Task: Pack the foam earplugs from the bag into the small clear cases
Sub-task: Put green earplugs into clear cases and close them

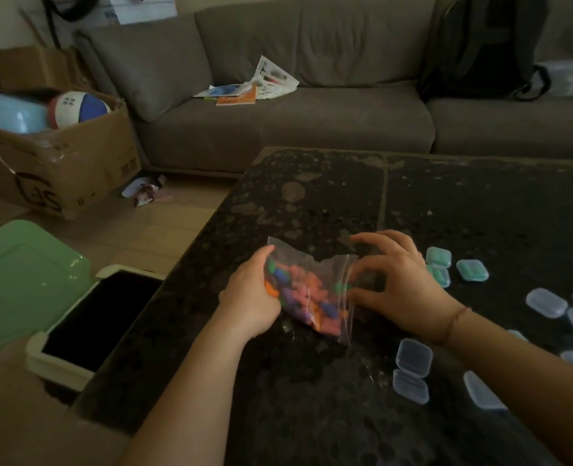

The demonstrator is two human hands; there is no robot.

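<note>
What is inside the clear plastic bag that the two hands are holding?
The bag holds many foam earplugs: pink, orange, blue, purple and green. The left hand covers its left side, so the earplugs there are hidden. The right hand is at its opening.

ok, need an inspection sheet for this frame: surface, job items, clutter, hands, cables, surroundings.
Surface: dark speckled stone table, worn pale patches at the far side.
Job's things: clear zip bag of mixed-colour foam earplugs, held above the table; one open clear case near the front; closed clear cases at right; three teal-looking cases behind the right hand.
Clutter: nothing seen on the table beyond the job's things.
Hands: left hand grips the bag's bottom end; right hand has its fingers at the bag's zip end.
Cables: nothing seen.
Surroundings: grey sofa with papers, backpack, cardboard box holding a ball, green bin lid.
</note>
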